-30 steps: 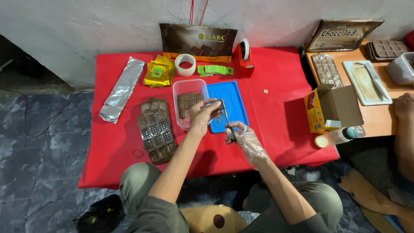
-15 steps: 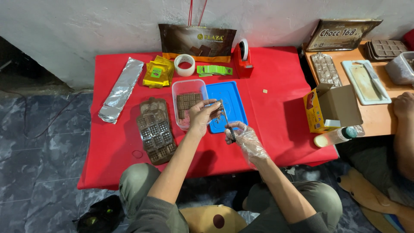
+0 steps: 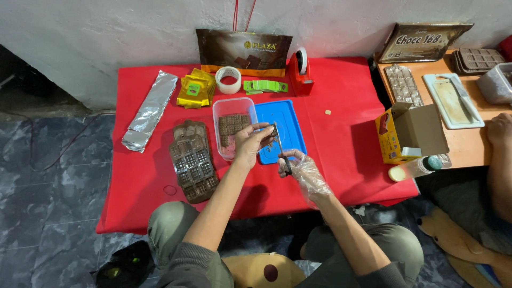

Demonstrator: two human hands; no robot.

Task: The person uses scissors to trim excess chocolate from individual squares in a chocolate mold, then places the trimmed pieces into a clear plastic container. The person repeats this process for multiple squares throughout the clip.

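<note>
My left hand is bare and pinches a small brown chocolate piece over the inner edge of a blue lid. My right hand, in a clear plastic glove, grips a thin knife whose blade points up against that piece. Just left of the hands stands a clear plastic box with a slab of chocolate squares inside. Two dark chocolate moulds lie stacked further left on the red table.
At the back lie a long foil-wrapped bar, yellow wrappers, a tape roll, green labels, a tape dispenser and a brown bag. A yellow carton and a bottle sit right; another person's arm rests there.
Both hands stay over the blue lid. The knife has shifted slightly against the chocolate piece; nothing else has moved.
</note>
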